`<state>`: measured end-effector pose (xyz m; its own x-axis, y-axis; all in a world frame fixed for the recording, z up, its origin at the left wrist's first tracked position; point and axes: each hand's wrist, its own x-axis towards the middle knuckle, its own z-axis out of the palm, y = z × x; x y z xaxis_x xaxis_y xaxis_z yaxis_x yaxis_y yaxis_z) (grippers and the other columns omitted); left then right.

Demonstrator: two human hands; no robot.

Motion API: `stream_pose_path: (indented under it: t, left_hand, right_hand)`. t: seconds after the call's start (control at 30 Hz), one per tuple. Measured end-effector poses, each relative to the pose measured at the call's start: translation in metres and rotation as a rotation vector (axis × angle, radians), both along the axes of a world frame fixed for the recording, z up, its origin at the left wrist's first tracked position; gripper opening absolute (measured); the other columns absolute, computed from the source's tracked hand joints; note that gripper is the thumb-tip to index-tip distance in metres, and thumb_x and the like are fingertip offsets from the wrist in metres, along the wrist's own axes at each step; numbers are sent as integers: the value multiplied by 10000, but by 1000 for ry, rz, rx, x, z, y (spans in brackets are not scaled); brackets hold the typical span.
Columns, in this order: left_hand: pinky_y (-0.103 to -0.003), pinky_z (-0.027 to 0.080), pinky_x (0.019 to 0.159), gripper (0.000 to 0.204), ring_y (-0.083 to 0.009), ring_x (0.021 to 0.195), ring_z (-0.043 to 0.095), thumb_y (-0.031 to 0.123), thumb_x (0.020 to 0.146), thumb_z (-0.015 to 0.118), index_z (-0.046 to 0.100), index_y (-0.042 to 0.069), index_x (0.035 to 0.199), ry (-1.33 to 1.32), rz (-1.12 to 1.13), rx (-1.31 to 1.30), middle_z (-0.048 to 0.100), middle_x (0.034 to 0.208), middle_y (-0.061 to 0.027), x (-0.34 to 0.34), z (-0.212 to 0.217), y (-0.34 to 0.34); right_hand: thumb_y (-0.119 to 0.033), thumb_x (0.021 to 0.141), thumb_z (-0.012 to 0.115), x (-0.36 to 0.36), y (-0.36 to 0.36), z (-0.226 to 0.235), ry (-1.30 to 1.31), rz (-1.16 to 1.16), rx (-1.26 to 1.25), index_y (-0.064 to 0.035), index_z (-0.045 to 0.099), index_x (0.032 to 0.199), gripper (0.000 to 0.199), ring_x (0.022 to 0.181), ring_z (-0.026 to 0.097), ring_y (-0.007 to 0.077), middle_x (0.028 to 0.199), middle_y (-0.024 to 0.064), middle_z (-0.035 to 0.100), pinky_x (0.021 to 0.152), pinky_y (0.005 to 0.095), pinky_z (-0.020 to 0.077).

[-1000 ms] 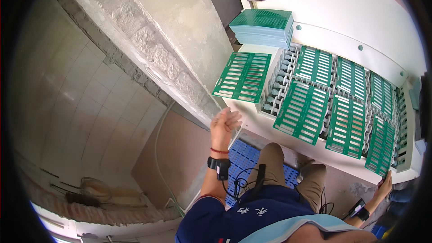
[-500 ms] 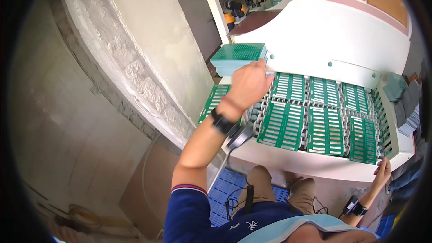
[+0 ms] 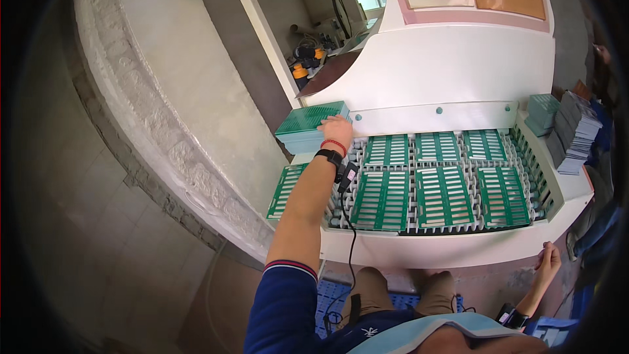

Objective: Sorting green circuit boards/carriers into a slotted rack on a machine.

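Note:
My left hand reaches over the right edge of a stack of green circuit boards, its fingers spread on the top board near the corner. A red bracelet and a black wrist strap sit on that wrist. My right hand hangs just off the front right of the roller conveyor, fingers curled, with nothing visible in them. On the rollers lie two rows of green slotted boards, among them a front left one, a front middle one and a front right one.
Another green slotted board lies left of the rollers, under my forearm. At the machine's right end stand a small green stack and a tall grey stack. A rough wall edge runs along the left. A black cable hangs from my left wrist.
My view has shifted, so the machine appears farther left. My left hand has moved onto the stack's top. My right hand has come away from the conveyor's front right corner. The boards sit farther in.

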<state>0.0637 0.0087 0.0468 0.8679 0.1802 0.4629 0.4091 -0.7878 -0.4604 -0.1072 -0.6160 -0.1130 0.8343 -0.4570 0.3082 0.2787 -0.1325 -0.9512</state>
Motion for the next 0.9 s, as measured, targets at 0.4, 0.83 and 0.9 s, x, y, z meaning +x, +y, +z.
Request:
stream_pose_path:
  t: [0.4, 0.83, 0.9]
  left_hand:
    - [-407, 518, 663, 150, -328, 821, 620, 16, 673, 588, 641, -27, 806, 157, -277, 43, 614, 869, -199, -49, 12, 25]
    - [-585, 283, 969, 881, -409, 1189, 379, 634, 751, 557, 300, 35, 1344, -908, -247, -2328, 332, 1329, -266, -120, 17, 44]
    - [-602, 270, 972, 804, -404, 1165, 394, 585, 798, 531, 294, 43, 1342, -1035, -18, -2491, 356, 1313, -228, -110, 23, 26]
  right_hand:
    - [-216, 905, 541, -19, 35, 10, -24, 71, 114, -17, 595, 836, 218, 392, 340, 8, 555, -22, 471, 353, 160, 233]
    - [-221, 906, 537, -8, 92, 26, -13, 259, 91, -17, 592, 828, 225, 415, 366, 16, 565, -16, 487, 370, 159, 259]
    - [-220, 902, 543, -10, 91, 23, -31, 260, 99, -17, 591, 825, 222, 415, 371, 18, 557, -15, 486, 369, 163, 260]
